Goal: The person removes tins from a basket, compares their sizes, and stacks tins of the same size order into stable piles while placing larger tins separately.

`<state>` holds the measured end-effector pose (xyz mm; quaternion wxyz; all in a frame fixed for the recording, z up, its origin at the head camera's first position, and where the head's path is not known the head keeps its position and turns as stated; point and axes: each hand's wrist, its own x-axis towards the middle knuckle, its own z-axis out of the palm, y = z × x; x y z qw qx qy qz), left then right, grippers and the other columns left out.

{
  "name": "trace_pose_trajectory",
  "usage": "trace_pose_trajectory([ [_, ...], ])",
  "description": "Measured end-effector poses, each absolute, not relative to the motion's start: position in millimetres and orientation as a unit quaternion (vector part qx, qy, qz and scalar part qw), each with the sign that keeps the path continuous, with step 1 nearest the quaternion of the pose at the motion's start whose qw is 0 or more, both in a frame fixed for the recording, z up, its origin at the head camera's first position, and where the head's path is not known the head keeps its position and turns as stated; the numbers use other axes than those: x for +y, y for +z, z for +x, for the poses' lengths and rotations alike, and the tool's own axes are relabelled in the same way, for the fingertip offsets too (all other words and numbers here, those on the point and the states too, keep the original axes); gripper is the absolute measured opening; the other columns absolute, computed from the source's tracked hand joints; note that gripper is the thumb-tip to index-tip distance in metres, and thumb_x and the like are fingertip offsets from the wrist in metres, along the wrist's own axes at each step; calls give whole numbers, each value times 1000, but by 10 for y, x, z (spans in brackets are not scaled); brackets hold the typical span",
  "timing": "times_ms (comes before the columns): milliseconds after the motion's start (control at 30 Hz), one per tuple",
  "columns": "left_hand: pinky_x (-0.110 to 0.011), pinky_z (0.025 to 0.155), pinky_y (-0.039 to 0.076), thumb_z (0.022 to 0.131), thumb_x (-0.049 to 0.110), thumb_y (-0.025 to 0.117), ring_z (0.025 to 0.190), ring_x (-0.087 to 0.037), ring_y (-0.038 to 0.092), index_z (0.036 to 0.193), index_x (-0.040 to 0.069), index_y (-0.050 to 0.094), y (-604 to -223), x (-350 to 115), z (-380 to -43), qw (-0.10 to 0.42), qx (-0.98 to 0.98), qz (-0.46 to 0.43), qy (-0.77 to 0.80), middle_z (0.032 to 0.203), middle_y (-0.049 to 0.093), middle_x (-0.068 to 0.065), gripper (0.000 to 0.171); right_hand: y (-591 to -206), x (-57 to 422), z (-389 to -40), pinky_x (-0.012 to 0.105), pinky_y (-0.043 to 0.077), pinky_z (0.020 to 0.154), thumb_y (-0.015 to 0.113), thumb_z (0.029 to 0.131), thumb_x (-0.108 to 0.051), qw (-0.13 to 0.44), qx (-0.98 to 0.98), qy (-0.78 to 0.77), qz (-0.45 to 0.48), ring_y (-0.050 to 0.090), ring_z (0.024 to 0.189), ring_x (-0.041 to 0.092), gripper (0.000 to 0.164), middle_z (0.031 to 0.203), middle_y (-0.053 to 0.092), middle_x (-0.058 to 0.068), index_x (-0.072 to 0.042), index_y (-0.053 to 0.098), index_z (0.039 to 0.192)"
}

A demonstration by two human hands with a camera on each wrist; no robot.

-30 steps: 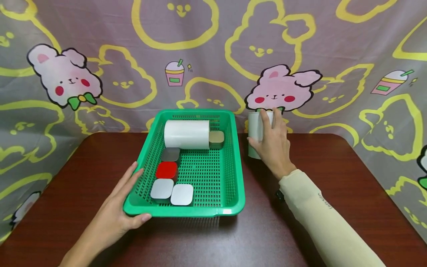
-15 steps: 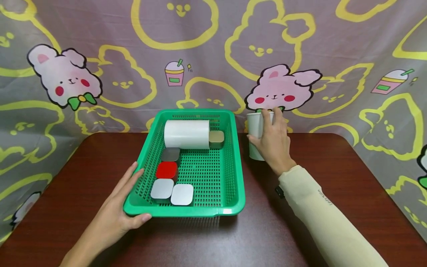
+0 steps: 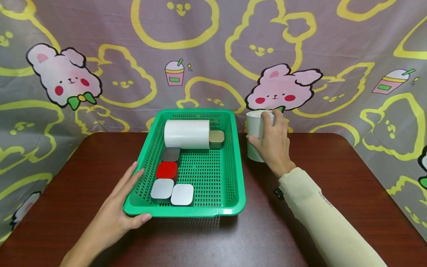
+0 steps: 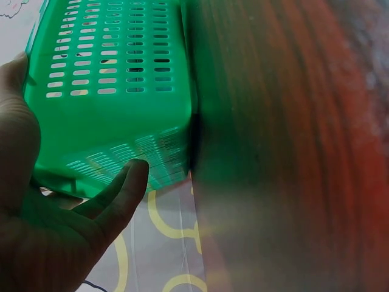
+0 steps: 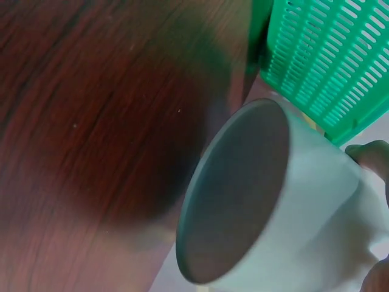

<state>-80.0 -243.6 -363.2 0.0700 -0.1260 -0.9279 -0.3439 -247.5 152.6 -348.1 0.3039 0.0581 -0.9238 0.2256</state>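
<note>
My left hand [image 3: 113,205] holds the near-left corner of a green plastic basket [image 3: 241,178]. In the head view its thumb lies at the front rim and its fingers at the left side; the left wrist view shows fingers [image 4: 124,194] against the perforated wall. My right hand [image 3: 275,144] grips a white cylinder [image 3: 255,137] near its top, just right of the basket. The right wrist view shows the cylinder's round lower end [image 5: 240,194] tilted off the table, with a shadow below. Part of the cylinder is hidden behind the hand.
Inside the basket lie another white cylinder [image 3: 186,134] on its side, a tan block [image 3: 216,138], a dark grey block [image 3: 171,154], a red block [image 3: 166,170] and two pale blocks. The dark wooden table [image 3: 320,193] ends at a patterned curtain [image 3: 213,59].
The white cylinder in my right hand has shifted slightly toward me and tilted, so more of its top shows. My left hand and the basket stay as they were.
</note>
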Motion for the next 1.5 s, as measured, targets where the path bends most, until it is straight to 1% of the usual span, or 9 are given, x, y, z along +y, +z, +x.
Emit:
trace_pose_trajectory([
  [267, -68, 90, 41, 70, 35, 89, 135, -36, 33, 156, 29, 26, -3638, -2432, -799, 70, -926, -128, -347, 166, 11, 2, 108, -3519, 1529, -2481, 66, 52, 72, 83, 76, -30, 312, -921, 226, 54, 40, 125, 41, 69, 139, 37, 19, -7, 45, 129],
  [500, -67, 90, 40, 69, 34, 89, 135, -35, 33, 156, 30, 26, -3646, -2442, -801, 71, -924, -130, -351, 166, 12, 4, 108, -3522, 1532, -2498, 65, 52, 73, 85, 73, -29, 318, -919, 226, 52, 41, 123, 40, 69, 135, 40, 20, -5, 48, 126],
  [867, -65, 90, 40, 68, 31, 89, 135, -34, 33, 156, 29, 27, -3654, -2443, -804, 74, -922, -132, -356, 166, 12, 4, 108, -3555, 1548, -2502, 65, 52, 75, 85, 73, -29, 325, -914, 238, 50, 40, 124, 38, 68, 136, 40, 17, -3, 47, 123],
  [967, -65, 90, 40, 68, 31, 89, 135, -34, 34, 156, 29, 27, -3652, -2443, -803, 76, -922, -132, -355, 166, 12, 4, 108, -3563, 1548, -2505, 65, 52, 76, 85, 74, -28, 327, -913, 237, 52, 40, 125, 38, 66, 135, 40, 17, -3, 48, 123],
  [1200, -65, 90, 40, 68, 32, 90, 135, -34, 34, 156, 30, 27, -3648, -2443, -805, 76, -923, -130, -353, 165, 13, 4, 108, -3569, 1531, -2483, 67, 51, 74, 84, 76, -27, 333, -913, 232, 47, 44, 124, 40, 57, 131, 43, 19, -3, 51, 115],
  [1333, -66, 90, 40, 68, 32, 89, 135, -34, 34, 156, 30, 27, -3647, -2442, -806, 76, -924, -131, -352, 165, 13, 4, 107, -3583, 1538, -2471, 68, 50, 73, 83, 78, -28, 336, -913, 227, 46, 45, 124, 40, 56, 132, 45, 20, -5, 54, 121],
  [1500, -66, 90, 40, 68, 32, 90, 135, -34, 34, 156, 30, 28, -3649, -2441, -806, 78, -923, -132, -352, 165, 13, 4, 108, -3592, 1559, -2460, 68, 50, 76, 81, 80, -28, 335, -914, 225, 44, 45, 126, 40, 55, 135, 46, 21, -8, 57, 126],
])
